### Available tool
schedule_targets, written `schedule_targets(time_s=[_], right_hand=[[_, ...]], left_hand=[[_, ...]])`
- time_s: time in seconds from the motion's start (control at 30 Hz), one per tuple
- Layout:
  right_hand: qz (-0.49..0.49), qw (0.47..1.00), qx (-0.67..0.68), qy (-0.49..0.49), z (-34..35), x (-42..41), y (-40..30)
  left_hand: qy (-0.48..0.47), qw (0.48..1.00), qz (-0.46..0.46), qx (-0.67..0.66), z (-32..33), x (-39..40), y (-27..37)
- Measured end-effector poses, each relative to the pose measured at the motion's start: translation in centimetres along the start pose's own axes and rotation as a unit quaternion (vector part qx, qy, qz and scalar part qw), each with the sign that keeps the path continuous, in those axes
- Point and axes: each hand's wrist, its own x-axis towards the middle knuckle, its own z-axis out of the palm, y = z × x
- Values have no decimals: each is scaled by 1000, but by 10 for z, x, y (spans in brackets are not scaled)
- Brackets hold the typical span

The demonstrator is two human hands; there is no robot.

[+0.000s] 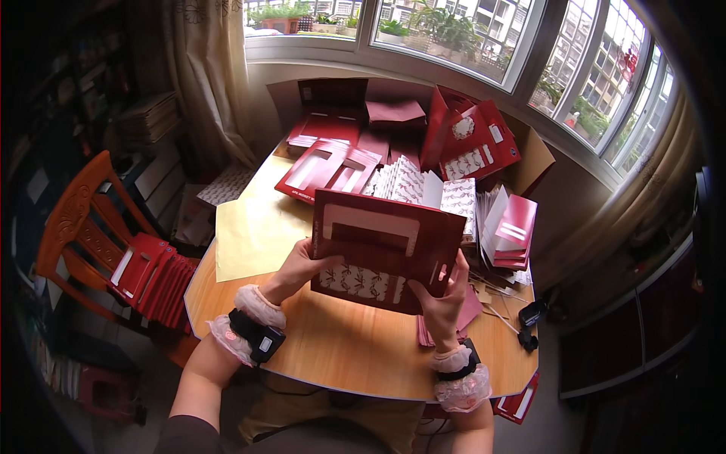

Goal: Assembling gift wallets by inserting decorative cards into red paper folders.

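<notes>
Between my two hands I hold up a dark red cardboard package point(368, 249) with cut-out windows, tilted above the wooden table. White patterned paper shows through its lower window, and the upper window has a pale surface with a dark gap. My left hand point(303, 264) grips its left edge, thumb on the front. At the right edge, my right hand point(445, 292) has its thumb on the front near a small hanging slot. Below my right hand lies a stack of dusky red paper pieces point(425, 331), partly hidden by the hand.
Red windowed packages point(329, 170), patterned white cards point(405, 176) and red-and-white envelopes point(516, 230) crowd the back of the table point(340, 352). Yellow paper point(249, 244) lies at left. More red packages point(148, 272) sit on a wooden chair point(74, 227). A cable and black device point(531, 313) rest at right.
</notes>
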Motion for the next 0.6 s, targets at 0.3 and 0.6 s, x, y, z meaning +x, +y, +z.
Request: schedule_targets(time_s=[0.3,0.6], right_hand=[[-80,992,-79,-64,-18,5,14],[-161,977,-127,-66,-17,7,7]], left_hand=[[-84,949,246,177,-3,2,12],[-101,952,239,164,3,1,21]])
